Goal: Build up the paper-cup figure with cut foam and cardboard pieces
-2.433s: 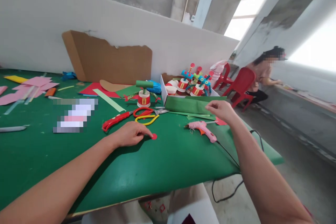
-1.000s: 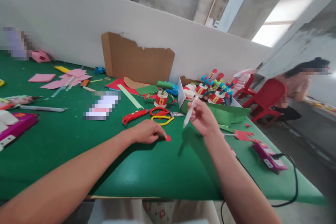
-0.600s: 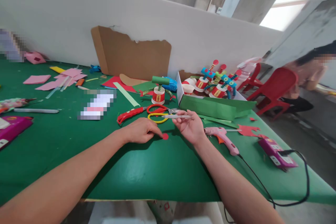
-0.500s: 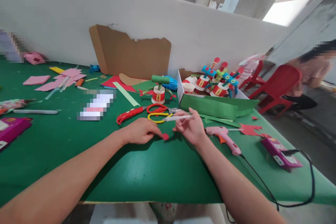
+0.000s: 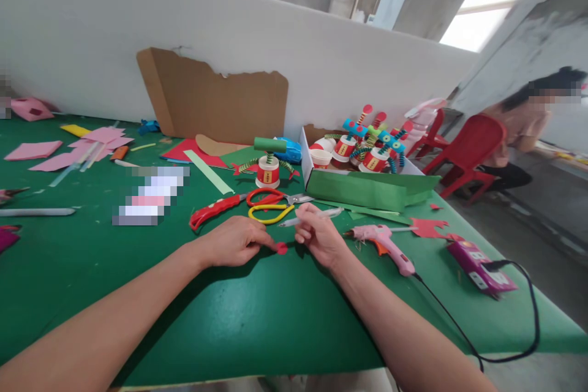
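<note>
A small red paper circle (image 5: pixel 282 248) lies on the green table. My left hand (image 5: pixel 233 242) holds it down with the tip of the index finger; the other fingers are curled under. To the right, my right hand (image 5: pixel 319 234) is closed around a translucent whitish pen (image 5: pixel 331 213), whose tip points left, above the table. Just beyond both hands lie scissors (image 5: pixel 266 214) with red and yellow handles and a red-handled cutter (image 5: pixel 215 211). Behind these stands a red-and-white paper-cup figure (image 5: pixel 267 172) with spring-like arms and a green paper tube on top.
At right is a pink glue gun (image 5: pixel 383 244), its cord near a purple box (image 5: pixel 480 266). A white box (image 5: pixel 309 162) holds several cup figures, with green paper (image 5: pixel 358 190) along its front. Pink paper pieces (image 5: pixel 98 142) lie left. A person sits on a red chair (image 5: pixel 475 144).
My right fingers have curled in and the pen has turned, its tip lower. The left fingertip stays on the red circle. The whole view has shifted slightly.
</note>
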Tool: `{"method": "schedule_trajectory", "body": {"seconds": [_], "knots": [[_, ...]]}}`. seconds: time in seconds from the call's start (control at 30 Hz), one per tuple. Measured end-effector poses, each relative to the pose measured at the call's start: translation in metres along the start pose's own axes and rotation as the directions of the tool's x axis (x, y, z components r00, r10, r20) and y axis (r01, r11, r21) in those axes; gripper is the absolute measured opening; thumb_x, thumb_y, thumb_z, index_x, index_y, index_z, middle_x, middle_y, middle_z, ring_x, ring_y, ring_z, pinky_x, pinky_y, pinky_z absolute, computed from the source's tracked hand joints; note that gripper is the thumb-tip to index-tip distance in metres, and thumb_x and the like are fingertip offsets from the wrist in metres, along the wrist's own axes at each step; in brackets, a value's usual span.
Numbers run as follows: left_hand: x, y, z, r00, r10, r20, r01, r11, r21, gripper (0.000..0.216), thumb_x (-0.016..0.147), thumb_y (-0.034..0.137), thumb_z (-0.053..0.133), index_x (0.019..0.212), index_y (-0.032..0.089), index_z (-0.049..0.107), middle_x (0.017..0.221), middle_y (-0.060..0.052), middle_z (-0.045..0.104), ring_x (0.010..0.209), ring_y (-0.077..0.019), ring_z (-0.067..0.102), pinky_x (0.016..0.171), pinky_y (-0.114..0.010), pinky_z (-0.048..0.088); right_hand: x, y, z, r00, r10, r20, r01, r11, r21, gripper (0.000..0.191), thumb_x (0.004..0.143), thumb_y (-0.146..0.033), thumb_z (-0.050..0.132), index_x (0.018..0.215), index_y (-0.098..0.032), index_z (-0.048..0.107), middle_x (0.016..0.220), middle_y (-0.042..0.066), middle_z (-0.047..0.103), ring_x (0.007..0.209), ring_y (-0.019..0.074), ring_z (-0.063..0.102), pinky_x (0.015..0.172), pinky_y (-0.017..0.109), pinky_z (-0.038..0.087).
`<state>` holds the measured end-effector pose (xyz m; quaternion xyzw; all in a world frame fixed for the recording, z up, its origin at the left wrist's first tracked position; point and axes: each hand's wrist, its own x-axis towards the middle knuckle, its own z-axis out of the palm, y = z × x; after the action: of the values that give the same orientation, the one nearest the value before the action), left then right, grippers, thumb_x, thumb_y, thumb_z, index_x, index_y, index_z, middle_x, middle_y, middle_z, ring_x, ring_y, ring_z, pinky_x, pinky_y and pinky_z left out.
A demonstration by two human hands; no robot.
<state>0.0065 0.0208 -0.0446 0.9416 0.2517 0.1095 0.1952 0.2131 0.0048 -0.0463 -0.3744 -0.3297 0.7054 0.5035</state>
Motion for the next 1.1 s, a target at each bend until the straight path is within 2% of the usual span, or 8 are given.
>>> {"method": "schedule_trajectory", "body": {"seconds": [0.13,0.27,0.37,0.47,0.67,0.83,0.93,1.1], "knots": [[-0.001,-0.001,-0.001,1.0,0.016,-0.011,-0.016,1.0,-0.023,0.048,0.078,0.005,0.043,0.107,0.033,0.069,0.091,0.004,0.072,0.079,-0.0122,0.063,0.072,-0.021,0.042,0.003,0.001,-0.003,0.999,-0.004,-0.034,0.002,0.999,-0.043,0.026,0.061,-0.028,0.075,0.069,-0.02,0.052,0.042,-0.013,0.038,0.037,0.0038,0.034,0.041,0.017,0.04],[-0.002,-0.003,-0.001,0.999,0.048,-0.016,-0.049,0.998,-0.047,0.048,0.077,0.004,0.044,0.107,0.033,0.069,0.092,0.005,0.073,0.079,-0.0119,0.063,0.072,-0.021,0.042,0.003,0.002,-0.005,0.999,0.018,-0.033,-0.022,0.992,-0.122,0.032,0.066,-0.043,0.073,0.072,-0.019,0.054,0.052,-0.006,0.057,0.041,0.007,0.05,0.047,0.022,0.048],[-0.002,-0.004,0.0,0.998,0.054,-0.019,-0.055,0.997,-0.051,0.047,0.078,0.005,0.044,0.107,0.032,0.069,0.091,0.005,0.073,0.08,-0.0122,0.063,0.072,-0.02,0.042,0.002,0.005,-0.005,1.0,-0.014,-0.027,0.011,0.995,-0.1,0.034,0.064,-0.043,0.076,0.075,-0.019,0.055,0.061,-0.003,0.064,0.051,0.0086,0.058,0.057,0.023,0.052],[-0.002,-0.004,0.0,0.998,0.053,-0.027,-0.055,0.997,-0.048,0.045,0.078,0.004,0.045,0.105,0.03,0.07,0.09,0.003,0.074,0.08,-0.0123,0.064,0.073,-0.02,0.042,0.001,0.007,-0.005,0.997,-0.073,-0.019,0.071,0.996,-0.056,0.034,0.061,-0.036,0.08,0.076,-0.019,0.055,0.059,-0.005,0.061,0.051,0.0066,0.055,0.058,0.021,0.051],[-0.001,-0.003,-0.002,0.998,0.066,-0.015,-0.067,0.996,-0.055,0.043,0.079,0.005,0.044,0.105,0.028,0.07,0.092,0.002,0.074,0.082,-0.0122,0.064,0.074,-0.02,0.043,-0.004,0.01,-0.001,0.985,-0.156,-0.07,0.148,0.982,-0.117,0.031,0.065,-0.038,0.076,0.068,-0.02,0.051,0.044,-0.011,0.042,0.038,0.0044,0.034,0.039,0.017,0.033],[-0.001,-0.004,-0.003,0.999,0.04,-0.002,-0.04,0.996,-0.077,0.044,0.077,0.004,0.045,0.104,0.027,0.071,0.092,0.002,0.073,0.083,-0.0125,0.065,0.075,-0.02,0.044,-0.01,0.008,0.0,0.98,-0.195,-0.031,0.173,0.925,-0.337,0.032,0.065,-0.039,0.076,0.063,-0.019,0.051,0.044,-0.009,0.049,0.039,0.0054,0.04,0.041,0.019,0.038],[-0.001,-0.005,-0.003,0.999,0.033,0.002,-0.033,0.993,-0.113,0.045,0.077,0.003,0.045,0.104,0.026,0.071,0.093,0.002,0.074,0.083,-0.0121,0.065,0.075,-0.02,0.045,-0.012,0.005,-0.003,0.985,-0.165,-0.041,0.138,0.917,-0.373,0.033,0.068,-0.044,0.073,0.067,-0.02,0.05,0.045,-0.009,0.051,0.035,0.0053,0.037,0.038,0.019,0.038],[-0.001,-0.004,-0.004,1.0,0.029,0.005,-0.029,0.994,-0.104,0.044,0.077,0.003,0.044,0.104,0.026,0.071,0.091,0.002,0.074,0.081,-0.0121,0.065,0.074,-0.02,0.044,-0.01,0.002,-0.005,0.982,-0.182,-0.053,0.142,0.893,-0.427,0.029,0.071,-0.044,0.07,0.08,-0.02,0.056,0.056,-0.005,0.06,0.047,0.0084,0.054,0.051,0.021,0.048]]}}
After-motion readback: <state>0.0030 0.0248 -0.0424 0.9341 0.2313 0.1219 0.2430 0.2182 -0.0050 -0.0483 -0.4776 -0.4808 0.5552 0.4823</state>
